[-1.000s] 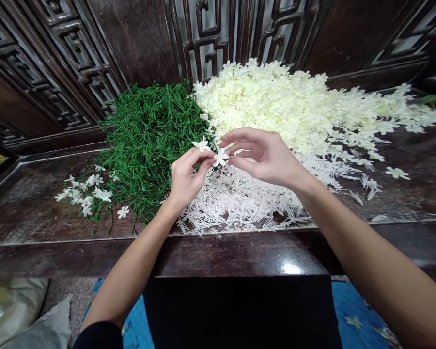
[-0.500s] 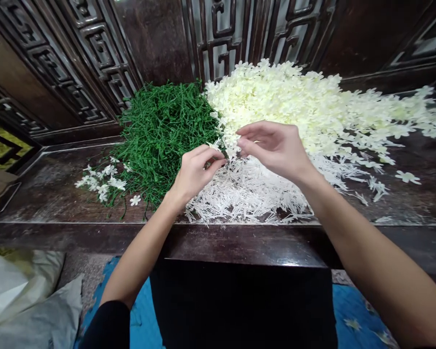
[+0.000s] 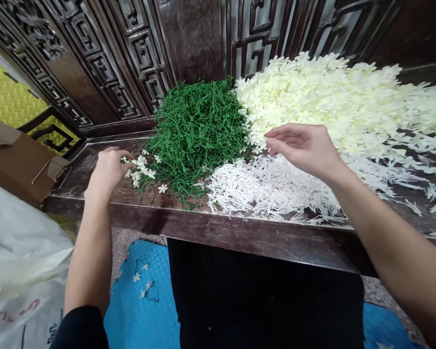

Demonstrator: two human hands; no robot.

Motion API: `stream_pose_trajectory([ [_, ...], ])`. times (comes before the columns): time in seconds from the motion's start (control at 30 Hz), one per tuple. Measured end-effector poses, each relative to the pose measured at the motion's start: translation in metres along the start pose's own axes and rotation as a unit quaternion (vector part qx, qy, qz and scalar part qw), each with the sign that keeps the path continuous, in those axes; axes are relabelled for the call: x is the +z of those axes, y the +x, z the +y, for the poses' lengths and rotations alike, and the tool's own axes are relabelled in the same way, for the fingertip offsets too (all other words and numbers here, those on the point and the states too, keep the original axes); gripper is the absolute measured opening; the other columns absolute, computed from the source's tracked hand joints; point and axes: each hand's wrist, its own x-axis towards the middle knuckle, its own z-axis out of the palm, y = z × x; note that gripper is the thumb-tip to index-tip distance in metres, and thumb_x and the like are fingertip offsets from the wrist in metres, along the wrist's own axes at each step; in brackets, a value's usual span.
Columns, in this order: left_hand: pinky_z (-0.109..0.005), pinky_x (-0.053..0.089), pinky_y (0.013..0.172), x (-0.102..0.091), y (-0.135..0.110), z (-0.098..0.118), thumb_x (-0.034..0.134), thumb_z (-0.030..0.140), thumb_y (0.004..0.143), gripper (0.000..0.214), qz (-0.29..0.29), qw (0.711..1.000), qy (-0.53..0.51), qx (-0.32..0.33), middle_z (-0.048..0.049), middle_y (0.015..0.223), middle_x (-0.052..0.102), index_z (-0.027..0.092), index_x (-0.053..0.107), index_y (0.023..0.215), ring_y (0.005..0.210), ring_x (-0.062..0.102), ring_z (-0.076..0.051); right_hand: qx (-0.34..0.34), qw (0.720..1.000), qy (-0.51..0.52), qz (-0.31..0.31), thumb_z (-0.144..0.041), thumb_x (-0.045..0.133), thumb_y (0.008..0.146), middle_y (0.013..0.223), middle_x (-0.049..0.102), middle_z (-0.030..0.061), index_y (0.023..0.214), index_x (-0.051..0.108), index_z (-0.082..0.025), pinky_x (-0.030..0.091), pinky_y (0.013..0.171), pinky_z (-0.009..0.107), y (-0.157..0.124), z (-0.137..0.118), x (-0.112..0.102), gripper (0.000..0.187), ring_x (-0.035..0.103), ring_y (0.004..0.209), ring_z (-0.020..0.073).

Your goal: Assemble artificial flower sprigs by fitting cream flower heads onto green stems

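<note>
Cream flower heads [image 3: 323,102] are heaped in the widest pile, on the right part of a dark wooden bench [image 3: 221,228], against a carved panel [image 3: 192,39]. Beside them, toward the left, green stems [image 3: 199,131] are massed in a tangled mound. In front of the cream heap, thin white pieces [image 3: 265,189] are strewn toward the bench's front edge. The right hand [image 3: 308,145] is held before the heap, palm partly cupped; its fingers are bent toward the thumb and the tips are brought close together, but whether anything small is pinched there cannot be told. The left hand [image 3: 109,169] is lowered at the bench's left part, its fingers curled and its thumb drawn near them, at the edge of a cluster of white flowers [image 3: 141,167]; whether one is grasped or merely touched cannot be made out. One loose white blossom [image 3: 163,188] is laid just beside that cluster, near the foot of the green mound.
</note>
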Motion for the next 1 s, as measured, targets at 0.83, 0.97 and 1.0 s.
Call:
stream_pose_trajectory([
  [0.83,-0.031,0.051,0.072,0.033,-0.054,0.094,0.053,0.033,0.092,0.024,0.005,0.999,-0.045,0.008,-0.0086,0.091,0.076,0.019,0.072,0.092,0.079,0.070,-0.023,-0.004,0.963,-0.234,-0.136,-0.026,0.052,0.090,0.095,0.076,0.0141,0.095,0.077,-0.015,0.062,0.071,0.048,0.008,0.030,-0.003,0.028,0.071,0.077,0.0255],
  [0.97,-0.026,0.052,0.070,0.042,-0.041,0.135,0.058,0.028,0.091,0.018,0.013,0.978,-0.175,0.109,-0.0047,0.081,0.074,0.017,0.072,0.089,0.068,0.066,-0.016,-0.038,0.952,-0.261,-0.154,-0.026,0.048,0.090,0.097,0.075,0.0149,0.099,0.076,-0.012,0.060,0.074,0.046,0.005,0.024,0.001,0.033,0.071,0.080,0.0255],
  [1.0,-0.026,0.053,0.070,0.047,-0.035,0.147,0.058,0.026,0.091,0.017,0.006,0.972,-0.193,0.132,-0.0047,0.083,0.074,0.017,0.072,0.091,0.069,0.066,-0.016,-0.046,0.952,-0.260,-0.154,-0.027,0.048,0.090,0.095,0.075,0.0156,0.099,0.076,-0.011,0.059,0.073,0.047,0.005,0.023,0.001,0.034,0.070,0.080,0.0263],
])
